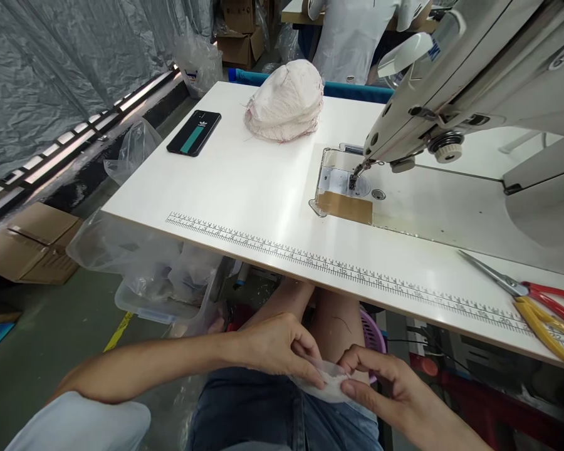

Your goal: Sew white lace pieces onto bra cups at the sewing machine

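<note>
Over my lap, below the table edge, a small piece of thin white fabric is stretched between my two hands. My left hand pinches its left side between thumb and fingers. At its right edge, my right hand grips it with thumb and forefinger. Part of the fabric is hidden behind my fingers. On the table above lies a stack of pale, rounded fabric pieces with frayed reddish edges, apart from both hands.
A sewing machine stands at the table's right. Scissors with red and yellow handles lie at its front right edge, by a printed ruler. A black phone rests at left. Beneath are a plastic bin and a pink basket. Another person is behind.
</note>
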The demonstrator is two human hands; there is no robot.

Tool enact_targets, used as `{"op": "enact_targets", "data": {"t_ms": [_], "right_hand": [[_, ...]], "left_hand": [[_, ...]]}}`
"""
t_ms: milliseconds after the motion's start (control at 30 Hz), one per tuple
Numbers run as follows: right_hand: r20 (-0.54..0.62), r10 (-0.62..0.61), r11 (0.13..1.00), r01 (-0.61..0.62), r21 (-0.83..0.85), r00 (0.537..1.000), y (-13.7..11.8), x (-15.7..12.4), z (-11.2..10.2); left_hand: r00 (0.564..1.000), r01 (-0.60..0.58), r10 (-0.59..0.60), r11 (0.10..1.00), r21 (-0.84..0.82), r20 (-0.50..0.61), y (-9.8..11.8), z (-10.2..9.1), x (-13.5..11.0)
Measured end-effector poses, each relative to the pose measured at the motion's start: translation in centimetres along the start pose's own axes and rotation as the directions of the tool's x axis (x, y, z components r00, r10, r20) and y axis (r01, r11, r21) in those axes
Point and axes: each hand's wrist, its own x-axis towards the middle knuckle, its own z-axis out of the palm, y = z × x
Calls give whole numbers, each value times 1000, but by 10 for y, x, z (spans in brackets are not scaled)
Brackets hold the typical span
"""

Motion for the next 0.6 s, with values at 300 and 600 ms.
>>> {"op": "enact_targets", "data": {"t_ms": [300,600], "right_hand": [[-51,-6,997,2,-75,999,-10,-2,3],[-78,-30,999,28,-29,996,-11,4,8]], "left_hand": [[1000,-1,1,1000,-7,-12,-5,0,-2],[1000,-21,21,1000,10,-2,-6,-1,-1]]}}
